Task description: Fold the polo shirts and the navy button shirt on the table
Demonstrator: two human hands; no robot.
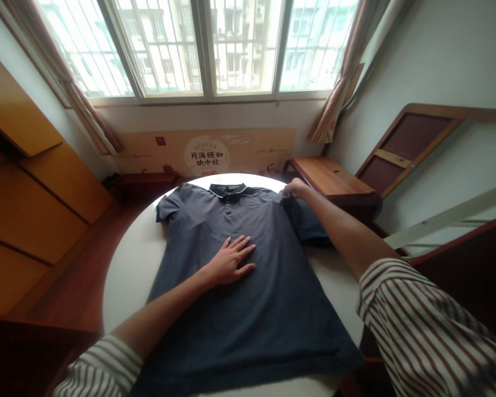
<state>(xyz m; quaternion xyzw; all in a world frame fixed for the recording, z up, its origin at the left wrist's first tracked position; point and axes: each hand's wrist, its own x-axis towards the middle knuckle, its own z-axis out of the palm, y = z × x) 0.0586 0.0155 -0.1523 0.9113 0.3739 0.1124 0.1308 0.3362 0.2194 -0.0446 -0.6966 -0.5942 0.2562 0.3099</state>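
A dark grey-blue polo shirt (256,309) lies spread front side up, its black collar with a pale edge pointing away from me. Flat on the middle of the chest rests my left hand (233,260), fingers spread. At the shirt's right shoulder, my right hand (296,189) pinches the fabric near the top of the sleeve. That sleeve (312,223) hangs out to the right, partly behind my forearm. The other sleeve (170,205) lies out to the left. Beneath the shirt is a round white table (126,281).
A wooden desk or bench (334,175) stands beyond the table at the right. Orange-brown cabinets (53,204) line the left side. Ahead, a printed banner (149,149) hangs below a barred window (243,49). A wooden frame (409,149) leans near the right wall.
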